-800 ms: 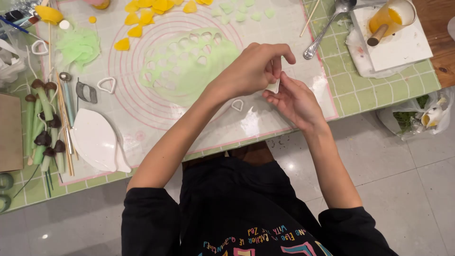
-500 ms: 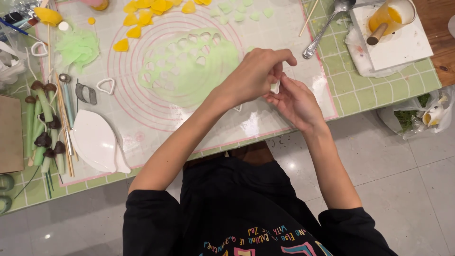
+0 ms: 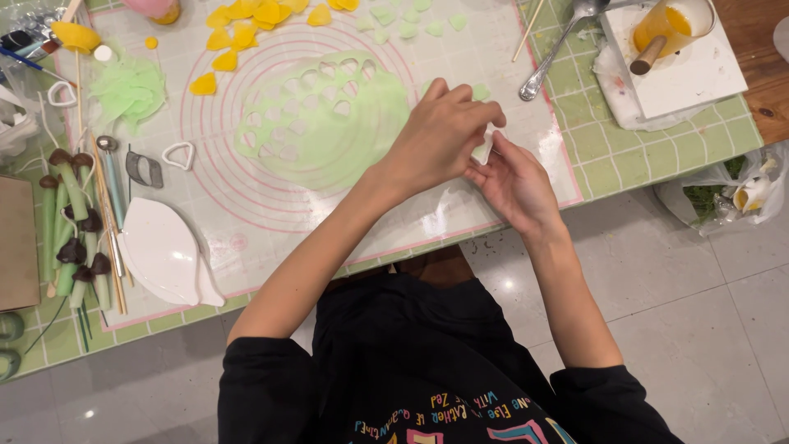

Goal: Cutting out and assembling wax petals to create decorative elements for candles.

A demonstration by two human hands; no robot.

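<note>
A small pale green-white piece (image 3: 483, 150) is pinched between left hand (image 3: 440, 136) and right hand (image 3: 514, 182) fingers, largely hidden; its shape cannot be determined.

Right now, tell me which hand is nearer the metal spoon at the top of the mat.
Left. The left hand lies just left of and below the metal spoon's handle end. The right hand sits lower, toward the table's near edge, farther from it.
</note>
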